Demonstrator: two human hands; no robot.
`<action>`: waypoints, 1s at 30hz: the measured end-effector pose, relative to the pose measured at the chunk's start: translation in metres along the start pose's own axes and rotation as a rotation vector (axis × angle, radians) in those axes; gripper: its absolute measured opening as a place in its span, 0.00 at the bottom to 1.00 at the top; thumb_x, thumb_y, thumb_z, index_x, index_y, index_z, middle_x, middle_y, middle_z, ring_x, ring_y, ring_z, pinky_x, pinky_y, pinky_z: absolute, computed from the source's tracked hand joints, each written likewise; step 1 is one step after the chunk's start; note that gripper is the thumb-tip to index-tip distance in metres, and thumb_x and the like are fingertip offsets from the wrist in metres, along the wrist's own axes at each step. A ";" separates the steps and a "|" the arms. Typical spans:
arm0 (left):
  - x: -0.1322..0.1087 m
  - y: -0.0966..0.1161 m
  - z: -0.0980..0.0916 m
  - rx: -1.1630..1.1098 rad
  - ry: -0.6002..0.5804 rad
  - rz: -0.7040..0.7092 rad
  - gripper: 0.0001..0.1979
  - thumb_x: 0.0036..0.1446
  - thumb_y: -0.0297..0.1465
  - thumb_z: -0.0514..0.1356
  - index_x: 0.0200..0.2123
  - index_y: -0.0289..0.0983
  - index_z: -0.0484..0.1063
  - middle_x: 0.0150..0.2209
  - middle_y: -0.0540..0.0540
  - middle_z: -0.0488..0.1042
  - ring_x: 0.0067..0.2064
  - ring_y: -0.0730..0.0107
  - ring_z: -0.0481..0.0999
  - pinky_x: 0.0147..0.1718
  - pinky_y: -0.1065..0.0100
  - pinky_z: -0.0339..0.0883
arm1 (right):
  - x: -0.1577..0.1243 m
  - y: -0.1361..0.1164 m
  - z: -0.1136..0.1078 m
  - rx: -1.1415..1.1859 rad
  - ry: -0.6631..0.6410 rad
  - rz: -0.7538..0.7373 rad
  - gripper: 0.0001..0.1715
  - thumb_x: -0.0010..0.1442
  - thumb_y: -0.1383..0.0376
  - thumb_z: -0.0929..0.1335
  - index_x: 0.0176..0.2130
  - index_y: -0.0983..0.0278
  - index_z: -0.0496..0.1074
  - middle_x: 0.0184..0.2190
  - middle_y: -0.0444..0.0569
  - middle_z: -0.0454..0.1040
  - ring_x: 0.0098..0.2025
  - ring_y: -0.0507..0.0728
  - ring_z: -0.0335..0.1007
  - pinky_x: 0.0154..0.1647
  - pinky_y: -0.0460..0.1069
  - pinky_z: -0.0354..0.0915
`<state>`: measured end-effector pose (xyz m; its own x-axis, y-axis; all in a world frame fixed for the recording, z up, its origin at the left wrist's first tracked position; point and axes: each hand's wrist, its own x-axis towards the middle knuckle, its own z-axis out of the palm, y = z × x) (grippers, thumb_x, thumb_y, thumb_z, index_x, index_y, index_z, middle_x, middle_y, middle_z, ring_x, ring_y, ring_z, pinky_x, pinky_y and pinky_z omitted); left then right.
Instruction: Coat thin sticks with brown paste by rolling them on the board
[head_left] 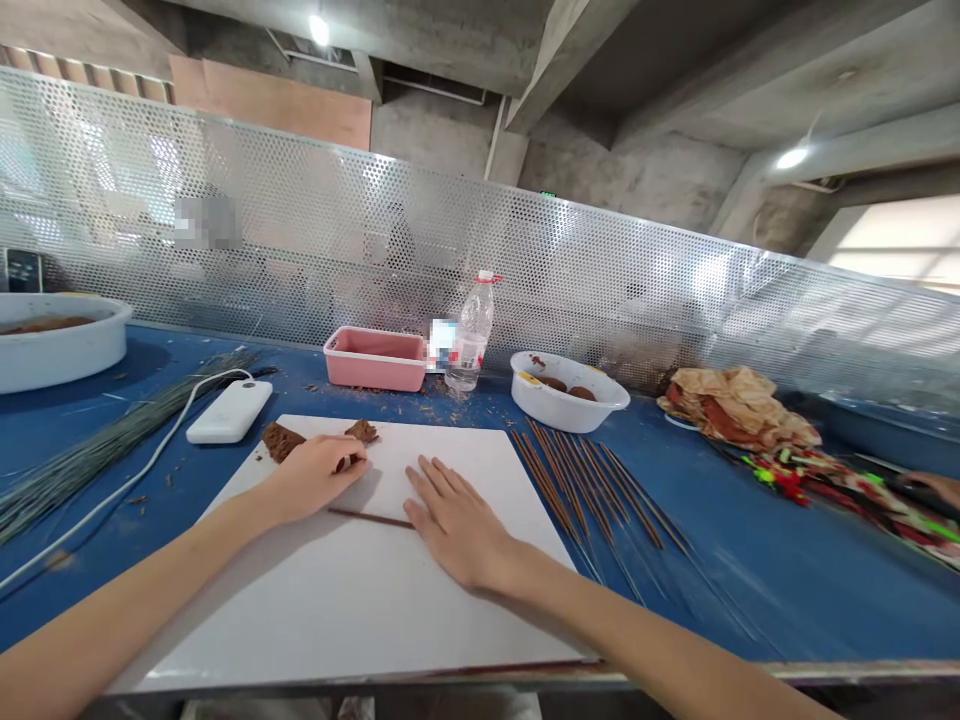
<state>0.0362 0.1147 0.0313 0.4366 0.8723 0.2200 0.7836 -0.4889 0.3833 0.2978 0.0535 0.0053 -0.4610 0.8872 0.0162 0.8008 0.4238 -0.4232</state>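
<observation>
My left hand [315, 476] rests on a white board [337, 620], its fingertips curled over a small lump of brown paste [347, 462]. Two more pieces of the paste, a larger chunk [282, 441] and a smaller one [362, 431], lie just beyond it. My right hand [453, 522] lies flat on the board with its fingers spread. A thin brown-coated stick [370, 517] runs from between my hands, and its right end disappears under that palm. Several similar coated sticks [592, 490] lie in a fanned row on the blue table [720, 560], right of the board.
A bundle of thin grey-green sticks [112, 452] and a white power bank [229, 411] with its cable lie left of the board. Behind stand a pink tray [375, 360], a plastic bottle [471, 335], and white bowls [562, 392]. Another person's hand [937, 488] enters at right.
</observation>
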 end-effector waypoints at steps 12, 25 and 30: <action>0.000 0.001 -0.001 0.008 -0.011 -0.010 0.15 0.69 0.38 0.54 0.37 0.41 0.79 0.38 0.47 0.84 0.37 0.61 0.79 0.38 0.63 0.62 | 0.013 0.014 -0.008 -0.016 -0.028 -0.149 0.39 0.80 0.46 0.52 0.79 0.59 0.53 0.81 0.47 0.45 0.82 0.62 0.36 0.82 0.63 0.39; 0.000 -0.004 0.001 0.008 0.023 0.034 0.15 0.68 0.39 0.54 0.34 0.43 0.78 0.36 0.48 0.83 0.36 0.60 0.79 0.37 0.63 0.63 | 0.038 -0.003 -0.001 -0.026 -0.004 -0.116 0.43 0.80 0.46 0.51 0.79 0.69 0.52 0.81 0.56 0.43 0.83 0.64 0.34 0.82 0.64 0.39; -0.001 -0.002 0.000 -0.007 0.030 0.037 0.16 0.67 0.39 0.54 0.34 0.42 0.80 0.36 0.46 0.84 0.38 0.58 0.80 0.39 0.63 0.65 | -0.005 -0.019 0.009 0.010 -0.040 -0.221 0.44 0.80 0.43 0.50 0.80 0.65 0.48 0.81 0.53 0.41 0.83 0.63 0.32 0.82 0.63 0.38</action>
<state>0.0343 0.1145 0.0309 0.4513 0.8534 0.2608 0.7644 -0.5205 0.3804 0.2814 0.0399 0.0049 -0.6394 0.7653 0.0739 0.6753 0.6049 -0.4220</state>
